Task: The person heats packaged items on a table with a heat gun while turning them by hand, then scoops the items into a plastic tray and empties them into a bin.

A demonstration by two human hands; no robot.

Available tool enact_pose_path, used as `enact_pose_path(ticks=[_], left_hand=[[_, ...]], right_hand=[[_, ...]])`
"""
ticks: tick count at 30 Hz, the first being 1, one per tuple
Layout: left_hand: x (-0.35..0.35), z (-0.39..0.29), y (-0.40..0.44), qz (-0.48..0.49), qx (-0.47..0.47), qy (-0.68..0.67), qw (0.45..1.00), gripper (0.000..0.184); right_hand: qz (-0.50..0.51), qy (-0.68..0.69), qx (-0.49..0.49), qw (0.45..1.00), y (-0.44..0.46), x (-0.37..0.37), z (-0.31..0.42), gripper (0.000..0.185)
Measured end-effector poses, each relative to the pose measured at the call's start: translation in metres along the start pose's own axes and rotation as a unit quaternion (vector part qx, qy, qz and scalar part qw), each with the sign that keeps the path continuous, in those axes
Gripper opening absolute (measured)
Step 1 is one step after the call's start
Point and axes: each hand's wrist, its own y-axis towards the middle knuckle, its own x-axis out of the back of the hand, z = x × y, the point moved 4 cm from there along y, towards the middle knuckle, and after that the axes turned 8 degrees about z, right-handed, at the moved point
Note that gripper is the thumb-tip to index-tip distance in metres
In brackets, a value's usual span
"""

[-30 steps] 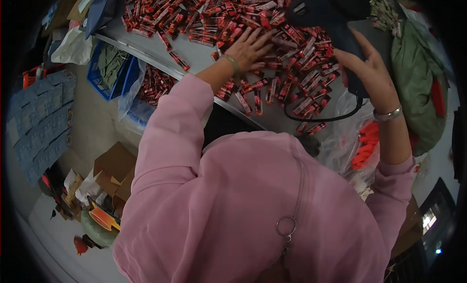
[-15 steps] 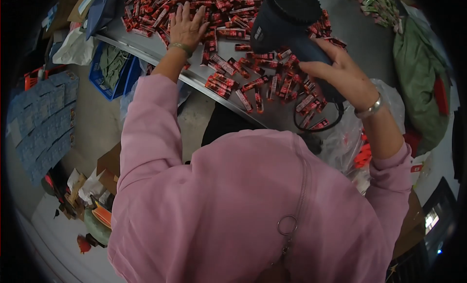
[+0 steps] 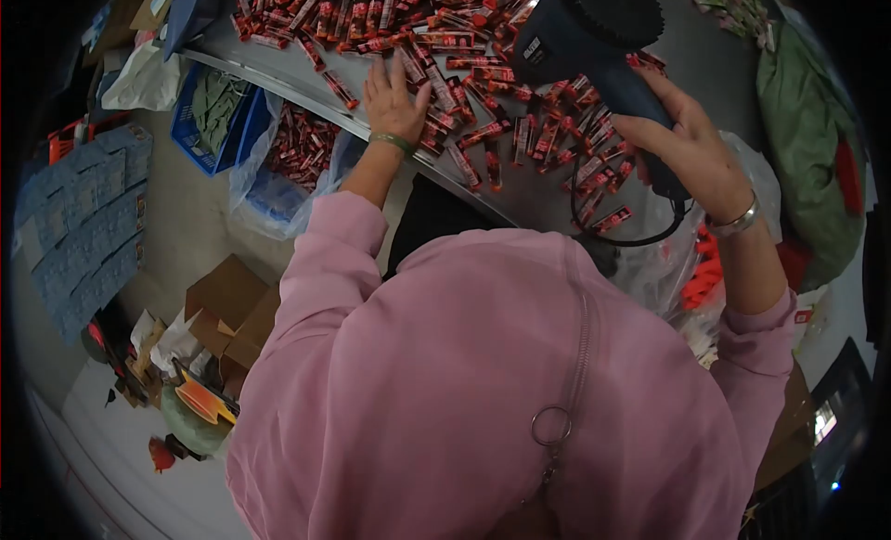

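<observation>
Grey tabletop (image 3: 715,62), red packets (image 3: 455,85) strewn across it (more in a plastic bag (image 3: 252,206) beside it). Right hand (image 3: 701,164) grips dark blower (image 3: 589,53) by its handle, above the packets; left hand (image 3: 394,110) open, palm down on packets near the edge.

Tabletop (image 3: 691,62), grey, metal-edged, runs across the top of the view. Floor (image 3: 200,229), plain grey, shows at left. Blue crate (image 3: 215,164), open, stands beyond the tabletop's left edge. Brown carton (image 3: 227,294), flaps open, sits lower left. Pale surface (image 3: 102,456), bottom left: floor or wall, cannot be told. Green cloth (image 3: 812,150), bunched, lies at right. Lighting is dim; a bright patch (image 3: 824,421) shows lower right.
</observation>
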Motion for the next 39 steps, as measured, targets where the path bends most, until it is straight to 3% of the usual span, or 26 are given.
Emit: enact_pose_path(ticks=[2, 4, 5, 7, 8, 10, 13, 15, 18, 19, 22, 23, 25, 29, 31, 33, 38, 39], left_hand=[[0.012, 0.010, 0.008, -0.056, 0.040, -0.044, 0.997, 0.068], [0.036, 0.021, 0.003, -0.156, 0.096, -0.118, 0.976, 0.061], [0.040, 0.033, -0.001, -0.158, 0.098, -0.112, 0.976, 0.061], [0.059, 0.068, -0.017, -0.259, 0.180, -0.196, 0.928, 0.058], [0.068, 0.074, -0.021, -0.260, 0.178, -0.195, 0.929, 0.058], [0.087, 0.088, -0.044, -0.317, 0.268, -0.209, 0.886, 0.057], [0.104, 0.098, -0.065, -0.343, 0.276, -0.200, 0.875, 0.057], [0.101, 0.085, -0.068, -0.360, 0.270, -0.265, 0.853, 0.054], [0.092, 0.052, -0.059, -0.288, 0.204, -0.179, 0.918, 0.048], [0.082, 0.047, -0.049, -0.243, 0.140, -0.143, 0.949, 0.047], [0.063, -0.018, -0.015, -0.188, -0.026, -0.086, 0.978, 0.035], [0.058, -0.044, -0.004, -0.178, -0.106, -0.055, 0.977, 0.032], [0.048, -0.100, 0.014, -0.063, -0.227, -0.066, 0.970, 0.028], [-0.019, -0.182, 0.019, 0.143, -0.502, 0.019, 0.853, 0.026], [-0.049, -0.207, 0.023, 0.168, -0.531, 0.072, 0.828, 0.034], [-0.069, -0.212, 0.033, 0.190, -0.556, 0.125, 0.799, 0.042], [-0.068, -0.205, 0.075, 0.239, -0.452, 0.187, 0.839, 0.054], [-0.070, -0.197, 0.082, 0.186, -0.455, 0.220, 0.842, 0.055]], right_hand=[[0.001, 0.002, 0.005, 1.000, 0.007, -0.002, -0.012, 0.062], [-0.093, -0.029, 0.056, 0.994, 0.021, 0.003, -0.025, 0.062], [-0.089, -0.026, 0.060, 0.994, 0.021, -0.002, -0.024, 0.062], [-0.039, -0.006, 0.062, 0.997, 0.016, -0.023, -0.016, 0.063], [0.015, 0.026, 0.039, 0.999, 0.016, -0.038, -0.021, 0.062], [0.139, 0.103, 0.001, 0.985, 0.007, -0.072, -0.013, 0.059], [0.210, 0.037, 0.075, 0.974, 0.011, -0.092, -0.019, 0.056], [0.162, 0.002, 0.069, 0.984, 0.005, -0.068, -0.015, 0.060], [-0.002, -0.052, 0.080, 0.995, 0.002, 0.003, -0.013, 0.067], [-0.064, -0.077, 0.105, 0.989, 0.004, 0.027, -0.011, 0.067], [-0.093, -0.055, 0.077, 0.991, -0.006, 0.042, 0.005, 0.067], [-0.107, -0.043, 0.063, 0.991, -0.011, 0.047, 0.010, 0.067], [-0.136, -0.016, 0.030, 0.990, -0.021, 0.055, 0.016, 0.067], [-0.092, -0.011, -0.056, 0.994, -0.027, 0.049, 0.027, 0.065], [-0.137, -0.006, 0.051, 0.989, -0.018, 0.062, 0.033, 0.062], [-0.156, -0.012, 0.049, 0.987, -0.010, 0.077, 0.023, 0.062], [-0.213, -0.035, 0.056, 0.975, 0.008, 0.108, -0.001, 0.061], [-0.215, -0.035, 0.055, 0.975, 0.003, 0.106, 0.003, 0.061]])
